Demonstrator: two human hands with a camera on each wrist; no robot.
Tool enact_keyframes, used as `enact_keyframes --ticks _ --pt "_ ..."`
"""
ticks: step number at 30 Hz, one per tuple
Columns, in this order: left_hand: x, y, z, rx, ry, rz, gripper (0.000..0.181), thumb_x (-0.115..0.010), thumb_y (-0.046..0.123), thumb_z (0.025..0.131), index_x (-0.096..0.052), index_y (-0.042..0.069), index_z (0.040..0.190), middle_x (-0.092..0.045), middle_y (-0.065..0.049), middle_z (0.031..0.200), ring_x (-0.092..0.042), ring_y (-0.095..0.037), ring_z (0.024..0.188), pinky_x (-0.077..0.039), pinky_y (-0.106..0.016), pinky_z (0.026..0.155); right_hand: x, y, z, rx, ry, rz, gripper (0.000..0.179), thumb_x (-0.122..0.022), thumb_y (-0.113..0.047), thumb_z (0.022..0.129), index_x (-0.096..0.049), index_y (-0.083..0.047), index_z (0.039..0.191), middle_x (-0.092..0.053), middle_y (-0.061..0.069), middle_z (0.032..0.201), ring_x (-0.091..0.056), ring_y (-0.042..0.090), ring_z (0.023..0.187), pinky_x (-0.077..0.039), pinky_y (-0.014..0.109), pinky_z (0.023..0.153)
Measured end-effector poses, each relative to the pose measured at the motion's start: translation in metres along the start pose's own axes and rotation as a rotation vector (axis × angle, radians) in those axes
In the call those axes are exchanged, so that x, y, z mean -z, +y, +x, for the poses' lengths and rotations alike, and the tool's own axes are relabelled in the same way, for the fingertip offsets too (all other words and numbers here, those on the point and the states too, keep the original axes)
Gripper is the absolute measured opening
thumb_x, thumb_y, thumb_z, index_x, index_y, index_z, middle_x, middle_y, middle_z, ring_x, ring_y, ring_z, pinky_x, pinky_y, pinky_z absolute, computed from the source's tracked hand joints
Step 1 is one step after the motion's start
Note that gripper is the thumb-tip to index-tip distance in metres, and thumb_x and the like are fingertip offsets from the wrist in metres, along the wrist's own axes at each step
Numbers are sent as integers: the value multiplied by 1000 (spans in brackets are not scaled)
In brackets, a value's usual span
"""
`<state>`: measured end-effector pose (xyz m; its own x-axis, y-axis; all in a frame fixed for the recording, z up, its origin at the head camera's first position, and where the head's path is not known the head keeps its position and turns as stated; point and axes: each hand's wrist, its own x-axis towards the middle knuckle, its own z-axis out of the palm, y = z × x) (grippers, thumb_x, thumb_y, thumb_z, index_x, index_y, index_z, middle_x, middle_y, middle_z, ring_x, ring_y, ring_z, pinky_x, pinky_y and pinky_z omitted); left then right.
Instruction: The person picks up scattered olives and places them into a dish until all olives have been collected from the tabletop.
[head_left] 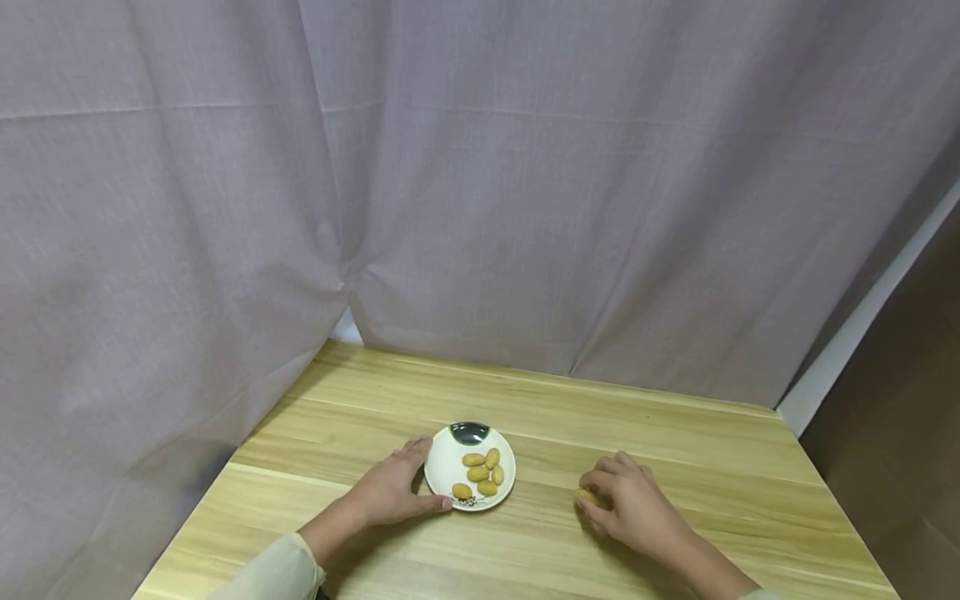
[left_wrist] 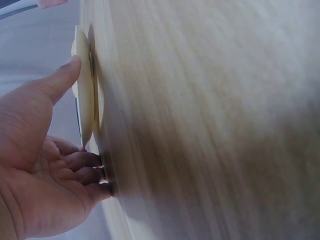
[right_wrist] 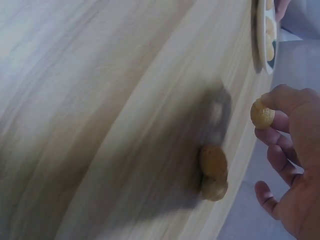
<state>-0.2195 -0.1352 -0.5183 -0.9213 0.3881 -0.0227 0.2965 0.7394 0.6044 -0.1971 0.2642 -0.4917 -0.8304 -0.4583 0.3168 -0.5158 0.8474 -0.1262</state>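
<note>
A small round white plate (head_left: 445, 461) lies on a wooden table (head_left: 540, 550) with pale, streaky grain. The plate has a dark green patch (head_left: 470, 432) at its far rim and a dark printed pattern (head_left: 468, 502) at its near rim. Six oval yellow-brown nuggets (head_left: 477, 473), like miniature potatoes, lie in it: five cluster toward its right half, and one sits apart near the front.

At the plate's left side, a person's left hand (head_left: 392, 485) holds the rim, the thumb touching the near edge and the fingers lightly bent along the far-left edge, with a wide gap between thumb and fingers.

Well to the right of the plate, the right hand (head_left: 633, 506) pinches a single nugget (right_wrist: 262, 114) between thumb and index finger, clear of the table; the remaining fingers are loosely bent and slightly spread. Two more nuggets (right_wrist: 213, 162), touching each other, rest on the table below this hand, also right of the plate.

A pale sleeve (head_left: 273, 571) covers the left forearm, nearer the viewer than the plate. Beyond the plate hangs a creased greyish-mauve curtain (head_left: 487, 208); far to its right stands a brown surface (head_left: 892, 425).
</note>
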Motion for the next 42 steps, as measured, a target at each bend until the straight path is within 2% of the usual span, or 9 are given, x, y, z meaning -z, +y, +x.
enact_keyframes --ticks 7,14,19,30,42 --pt "1 2 -1 7 1 -3 120 -89 59 87 -33 -10 168 -38 -31 174 -37 -49 164 -33 -65 135 -1 -12 14 25 18 6 20 -96 -25 86 -83 -23 100 -73 -14 97 -48 0 89 -46 30 80" --pt "-1 0 0 0 5 9 121 -89 61 87 -34 -8 169 -39 -30 174 -37 -48 164 -33 -65 135 -5 -24 28 33 25 25 18 -95 -26 88 -83 -23 101 -74 -14 99 -48 1 89 -38 24 76" --pt "0 0 0 -3 3 6 121 -89 61 86 -34 -8 169 -39 -30 174 -38 -49 164 -33 -66 135 -6 -33 38 47 27 53 17 -94 -24 89 -82 -22 100 -71 -15 96 -47 2 89 -36 23 75" --pt "2 0 0 -10 -3 1 120 -89 61 87 -34 -9 168 -39 -31 174 -37 -49 164 -33 -65 135 -11 -51 57 96 73 72 18 -95 -23 87 -81 -21 99 -69 -14 94 -50 4 90 -39 26 77" --pt "1 -2 1 -4 -3 11 122 -88 64 87 -33 -8 169 -38 -30 175 -37 -48 164 -33 -65 135 -18 -65 73 101 39 112 18 -93 -23 89 -83 -20 104 -72 -12 99 -54 6 94 -45 30 82"
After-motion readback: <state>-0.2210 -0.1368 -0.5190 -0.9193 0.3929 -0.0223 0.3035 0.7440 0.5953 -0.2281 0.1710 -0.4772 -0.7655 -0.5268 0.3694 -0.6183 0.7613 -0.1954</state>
